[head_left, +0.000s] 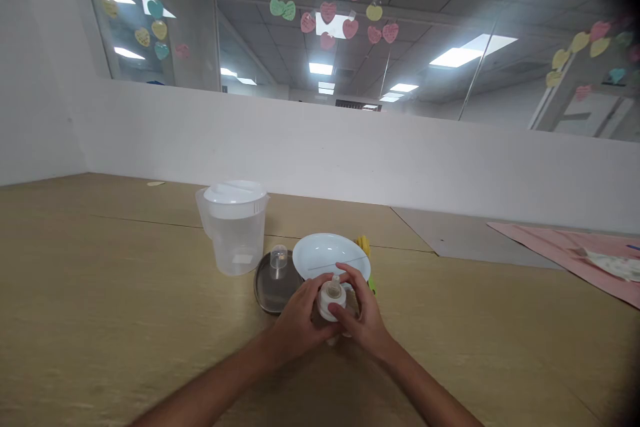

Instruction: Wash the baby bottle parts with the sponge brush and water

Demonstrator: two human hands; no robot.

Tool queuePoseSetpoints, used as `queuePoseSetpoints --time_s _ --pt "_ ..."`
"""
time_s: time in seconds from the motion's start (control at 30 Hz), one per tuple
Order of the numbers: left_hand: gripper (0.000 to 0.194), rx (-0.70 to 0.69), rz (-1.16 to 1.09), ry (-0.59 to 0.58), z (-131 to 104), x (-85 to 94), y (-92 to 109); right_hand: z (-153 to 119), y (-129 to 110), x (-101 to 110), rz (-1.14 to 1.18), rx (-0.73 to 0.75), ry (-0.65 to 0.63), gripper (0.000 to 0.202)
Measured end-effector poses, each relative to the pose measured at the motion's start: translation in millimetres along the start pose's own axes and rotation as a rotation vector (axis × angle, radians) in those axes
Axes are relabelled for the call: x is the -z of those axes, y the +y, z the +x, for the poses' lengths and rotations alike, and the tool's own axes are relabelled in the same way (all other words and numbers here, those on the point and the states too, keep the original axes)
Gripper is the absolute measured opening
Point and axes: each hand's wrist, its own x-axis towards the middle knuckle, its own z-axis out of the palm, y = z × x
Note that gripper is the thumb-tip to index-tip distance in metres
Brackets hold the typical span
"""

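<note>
Between my two hands is a baby bottle [333, 298] with a white collar and a clear teat pointing up. My left hand [303, 312] is wrapped round its left side. My right hand [364, 315] closes on the collar from the right, thumb across the front. Most of the bottle's body is hidden by my fingers. Just beyond stands a white bowl [320, 248] with a thin stick-like thing across it. On a dark tray [270, 290] to the left sits a small clear cap [279, 259].
A clear lidded pitcher [237, 240] stands left of the tray. Behind the bowl's right edge shows something yellow [363, 244]. A pink cloth or sheet [565, 252] lies far right on the wooden table [125, 307]. A white wall with a window above closes off the back.
</note>
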Motion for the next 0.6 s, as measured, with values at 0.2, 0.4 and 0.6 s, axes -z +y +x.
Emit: queuePoseSetpoints --time_s 0.2,0.4,0.6 --pt "0.059 -0.041 0.02 -0.018 0.2 -1.8 -0.4 -2.6 9.5 -9.7 -0.076 0.0 0.141 0.047" --pt "0.072 -0.296 0.052 -0.173 3.1 17.2 -9.2 -4.7 13.5 -8.6 -0.116 0.056 0.102 0.045" --pt "0.036 -0.023 0.212 0.288 16.3 29.5 -27.0 -5.2 16.2 -9.0 -0.173 0.08 0.099 0.044"
